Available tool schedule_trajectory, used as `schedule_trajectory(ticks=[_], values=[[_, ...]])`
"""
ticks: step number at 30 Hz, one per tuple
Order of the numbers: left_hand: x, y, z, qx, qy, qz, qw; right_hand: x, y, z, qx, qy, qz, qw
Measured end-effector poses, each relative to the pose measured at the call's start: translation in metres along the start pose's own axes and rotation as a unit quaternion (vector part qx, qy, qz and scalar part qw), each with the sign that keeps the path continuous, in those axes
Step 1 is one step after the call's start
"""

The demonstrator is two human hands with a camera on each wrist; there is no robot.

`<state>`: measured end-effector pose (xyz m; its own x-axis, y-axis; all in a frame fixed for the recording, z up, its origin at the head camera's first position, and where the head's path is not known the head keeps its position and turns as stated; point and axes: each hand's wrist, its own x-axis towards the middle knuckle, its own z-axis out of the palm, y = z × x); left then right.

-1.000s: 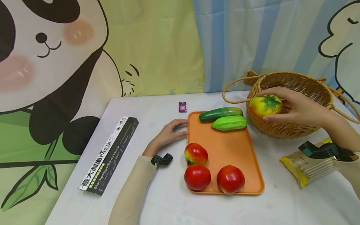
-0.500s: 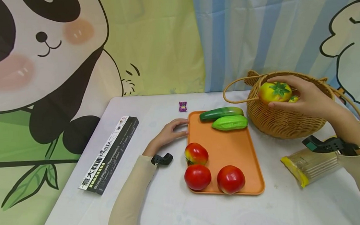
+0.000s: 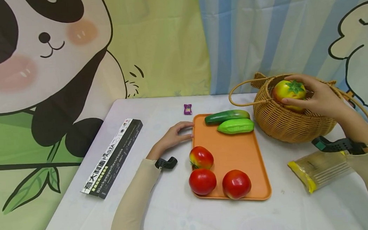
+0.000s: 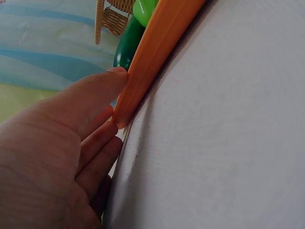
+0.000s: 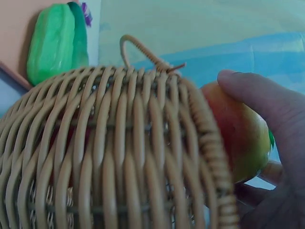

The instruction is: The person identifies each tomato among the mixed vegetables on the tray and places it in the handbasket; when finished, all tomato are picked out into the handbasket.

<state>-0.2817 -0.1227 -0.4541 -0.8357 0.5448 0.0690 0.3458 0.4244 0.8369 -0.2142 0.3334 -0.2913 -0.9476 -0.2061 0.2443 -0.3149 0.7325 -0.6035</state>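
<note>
My right hand (image 3: 323,97) grips a yellow-red toy tomato (image 3: 287,90) with a green leafy top, at the mouth of the wicker basket (image 3: 289,127). Part of another yellowish fruit (image 3: 294,108) shows beneath it inside the basket. In the right wrist view the held tomato (image 5: 238,136) is beyond the basket rim, partly hidden by the weave. My left hand (image 3: 172,136) rests against the left edge of the orange tray (image 3: 236,148). Seen from the left wrist, thumb and fingertips touch the tray's corner (image 4: 138,81), the fingers fairly straight.
On the tray lie a dark green cucumber (image 3: 226,116), a light green ridged vegetable (image 3: 236,126) and several red tomatoes (image 3: 236,184). A black-and-white pasta box (image 3: 112,158) lies left, a purple wrapped candy (image 3: 188,109) behind, a noodle packet (image 3: 320,170) at right.
My right hand has carried the tomato rightward from in front of the basket, up to its rim and into its mouth. My left hand has stayed at the tray.
</note>
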Motion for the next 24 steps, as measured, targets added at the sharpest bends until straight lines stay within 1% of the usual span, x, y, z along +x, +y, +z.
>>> schedule_trajectory(ticks=[5,11,16,24], values=[[0.0,0.0,0.001,0.001,0.005,0.002,1.0,0.004,0.01,0.0,-0.006,-0.019,0.023,0.9995],[0.001,-0.003,0.001,-0.007,0.002,0.003,1.0,0.008,0.017,0.002,-0.022,-0.046,0.055,0.9972],[0.001,-0.003,0.001,-0.007,0.002,0.004,1.0,0.013,0.019,0.002,-0.04,-0.066,0.047,0.9959],[0.0,-0.001,0.0,-0.002,-0.002,-0.007,1.0,0.025,0.028,0.005,-0.049,-0.088,0.043,0.994]])
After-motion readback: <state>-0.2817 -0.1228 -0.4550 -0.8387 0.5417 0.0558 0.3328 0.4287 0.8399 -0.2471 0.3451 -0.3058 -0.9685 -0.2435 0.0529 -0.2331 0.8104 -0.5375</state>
